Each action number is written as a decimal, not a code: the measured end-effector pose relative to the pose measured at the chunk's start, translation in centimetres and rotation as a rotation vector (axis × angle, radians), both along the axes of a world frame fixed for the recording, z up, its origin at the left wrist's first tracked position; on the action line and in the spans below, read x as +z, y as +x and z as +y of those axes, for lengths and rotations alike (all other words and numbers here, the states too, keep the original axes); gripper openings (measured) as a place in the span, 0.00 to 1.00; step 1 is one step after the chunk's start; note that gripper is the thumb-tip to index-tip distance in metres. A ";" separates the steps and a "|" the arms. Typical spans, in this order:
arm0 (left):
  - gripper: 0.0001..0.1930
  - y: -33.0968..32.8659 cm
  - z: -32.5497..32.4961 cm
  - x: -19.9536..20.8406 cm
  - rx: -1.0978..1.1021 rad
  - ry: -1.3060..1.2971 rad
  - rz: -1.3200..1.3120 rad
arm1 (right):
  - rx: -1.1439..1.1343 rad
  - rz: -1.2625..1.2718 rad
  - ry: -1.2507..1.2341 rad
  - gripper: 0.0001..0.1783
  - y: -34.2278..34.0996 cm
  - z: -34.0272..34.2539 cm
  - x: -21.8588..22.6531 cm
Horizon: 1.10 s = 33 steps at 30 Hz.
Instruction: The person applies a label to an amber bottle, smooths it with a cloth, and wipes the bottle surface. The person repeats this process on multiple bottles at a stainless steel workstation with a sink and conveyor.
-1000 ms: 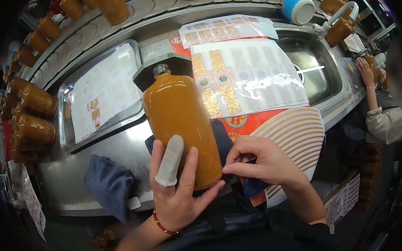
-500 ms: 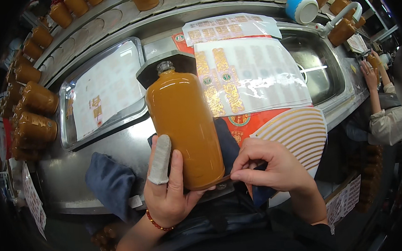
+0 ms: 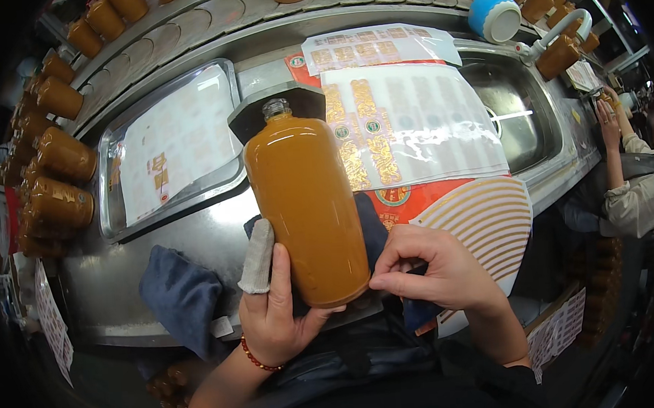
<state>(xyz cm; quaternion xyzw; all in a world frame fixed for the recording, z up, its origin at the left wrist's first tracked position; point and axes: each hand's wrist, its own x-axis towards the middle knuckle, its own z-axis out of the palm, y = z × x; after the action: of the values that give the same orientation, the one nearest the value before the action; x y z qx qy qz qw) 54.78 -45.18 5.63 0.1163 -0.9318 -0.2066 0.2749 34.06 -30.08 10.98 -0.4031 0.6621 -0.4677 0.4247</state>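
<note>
Metal counter [image 3: 109, 287] fills the middle; over its near edge tilts a brown bottle [image 3: 309, 213], probably stiff, fairly heavy, slick and breakable, best held round the body with its base supported. The half-curled left hand [image 3: 271, 329] cradles its lower side; the right hand [image 3: 434, 268] pinches thumb to forefinger beside the base, whether on anything I cannot tell. The narrow neck [image 3: 276, 107] likely offers less hold.

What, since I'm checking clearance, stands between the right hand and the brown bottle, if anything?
Nothing visible: the right hand has its fingers beside the base of the brown bottle, contact unclear. The left hand supports its left side.
</note>
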 end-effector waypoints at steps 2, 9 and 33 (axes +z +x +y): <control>0.50 -0.1 0.0 0.2 0.002 0.002 0.012 | -0.004 -0.006 0.001 0.05 0.0 0.0 0.0; 0.10 1.7 1.1 1.4 -0.140 -0.263 0.137 | -0.006 -0.009 0.049 0.06 -0.1 0.1 -0.5; 0.45 -2.3 0.9 2.2 0.090 -0.031 0.040 | 0.009 -0.131 0.057 0.05 -0.1 0.2 -0.3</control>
<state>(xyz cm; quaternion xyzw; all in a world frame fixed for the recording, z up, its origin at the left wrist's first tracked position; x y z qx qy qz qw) 52.51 -44.30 7.78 0.1495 -0.9230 -0.1819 0.3042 33.99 -29.92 10.71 -0.3624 0.6441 -0.4721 0.4805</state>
